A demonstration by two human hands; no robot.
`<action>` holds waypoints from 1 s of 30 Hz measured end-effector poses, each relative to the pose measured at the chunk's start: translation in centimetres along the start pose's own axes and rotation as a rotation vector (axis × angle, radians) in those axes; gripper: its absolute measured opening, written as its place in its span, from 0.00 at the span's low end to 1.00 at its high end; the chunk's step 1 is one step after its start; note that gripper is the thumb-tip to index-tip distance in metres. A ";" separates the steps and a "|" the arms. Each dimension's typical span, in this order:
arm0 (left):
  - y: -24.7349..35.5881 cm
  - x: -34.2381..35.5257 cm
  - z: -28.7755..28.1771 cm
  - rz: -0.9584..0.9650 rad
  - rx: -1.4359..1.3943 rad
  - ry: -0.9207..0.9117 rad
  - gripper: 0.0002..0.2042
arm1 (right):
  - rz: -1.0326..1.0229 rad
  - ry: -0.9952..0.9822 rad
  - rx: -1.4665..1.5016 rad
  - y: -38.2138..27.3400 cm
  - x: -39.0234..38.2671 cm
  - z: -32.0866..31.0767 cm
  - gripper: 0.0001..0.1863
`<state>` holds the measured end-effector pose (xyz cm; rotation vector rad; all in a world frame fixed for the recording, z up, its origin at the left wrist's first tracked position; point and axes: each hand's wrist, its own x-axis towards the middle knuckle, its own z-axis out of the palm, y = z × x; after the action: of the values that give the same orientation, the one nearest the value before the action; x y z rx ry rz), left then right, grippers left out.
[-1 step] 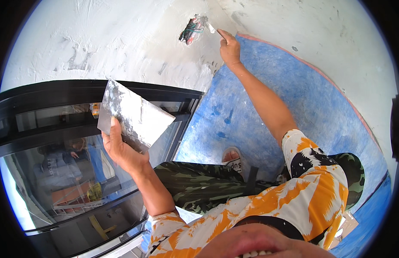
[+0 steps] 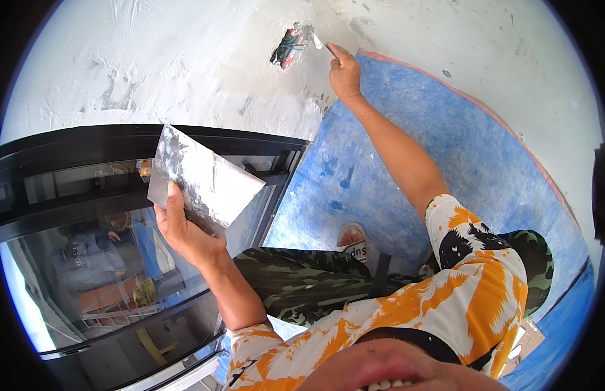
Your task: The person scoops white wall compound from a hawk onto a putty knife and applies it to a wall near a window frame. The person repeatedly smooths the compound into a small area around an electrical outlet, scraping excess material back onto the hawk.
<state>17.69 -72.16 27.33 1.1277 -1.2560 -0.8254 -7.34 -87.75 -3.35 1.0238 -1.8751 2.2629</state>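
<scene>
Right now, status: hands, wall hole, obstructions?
Left hand holds smeared board. Right hand grips thin tool beside wall hole. Wires showing inside. No obstruction visible.

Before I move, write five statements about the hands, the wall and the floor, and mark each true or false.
1. The right hand holds a slim tool near the hole in the wall. True.
2. Only one hand is holding something. False: the left hand also grips a flat plate smeared with white.
3. Green strands show inside the hole. True.
4. Everything underfoot is bright yellow. False: the floor covering is blue.
5. The window frame is black. True.
</scene>
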 end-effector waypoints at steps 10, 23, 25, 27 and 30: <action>-0.5 -0.6 0.0 -0.060 -0.041 -0.033 0.16 | 0.059 0.007 -0.082 -1.9 -2.5 1.2 0.26; -1.1 -0.5 -1.2 -0.111 -0.068 -0.102 0.18 | -0.017 -0.161 -0.060 -7.4 -9.2 2.5 0.33; -1.0 -0.5 -1.2 -0.131 -0.078 -0.115 0.18 | 0.033 -0.179 0.002 -7.7 -10.1 0.5 0.31; -0.9 -0.5 -1.4 -0.112 -0.125 -0.158 0.18 | 0.061 -0.100 0.067 -6.8 -8.8 -1.1 0.26; -0.9 -0.7 -1.9 -0.128 -0.081 -0.053 0.18 | 0.098 0.058 -0.043 -3.6 -3.4 -1.4 0.25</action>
<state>19.53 -71.41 26.39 1.1361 -1.1923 -0.9996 -3.79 -84.23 -2.02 0.8694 -1.9829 2.2659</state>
